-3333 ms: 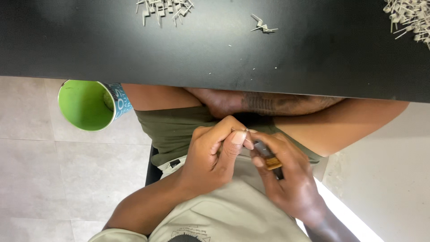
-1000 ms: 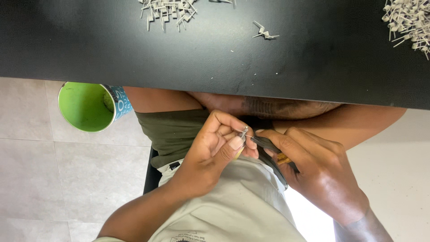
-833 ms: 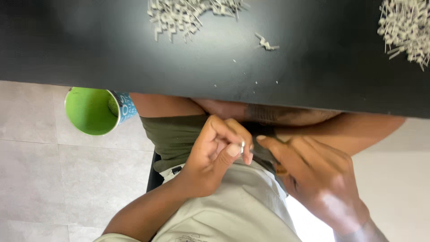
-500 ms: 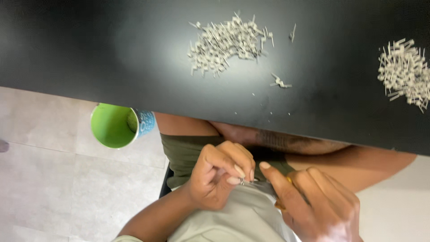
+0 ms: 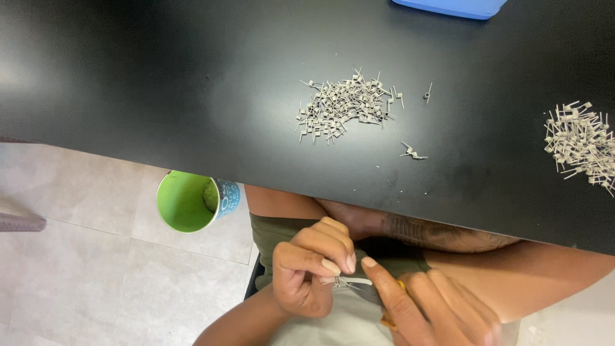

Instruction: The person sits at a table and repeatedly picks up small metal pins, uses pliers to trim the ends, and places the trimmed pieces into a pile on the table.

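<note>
Steel wire coil (image 5: 331,280), pinched in my left hand (image 5: 311,272); my right hand (image 5: 429,307) grips pliers (image 5: 366,289).
Table (image 5: 160,83): worked-looking coil heap (image 5: 343,106) at 12 o'clock, second heap (image 5: 580,144) at 2; share finished, cannot tell.

The right hand (image 5: 442,307) ran off the bottom edge; its tool (image 5: 365,288) was mostly hidden. A blue container (image 5: 448,6) was cropped above the tabletop (image 5: 160,83).
</note>
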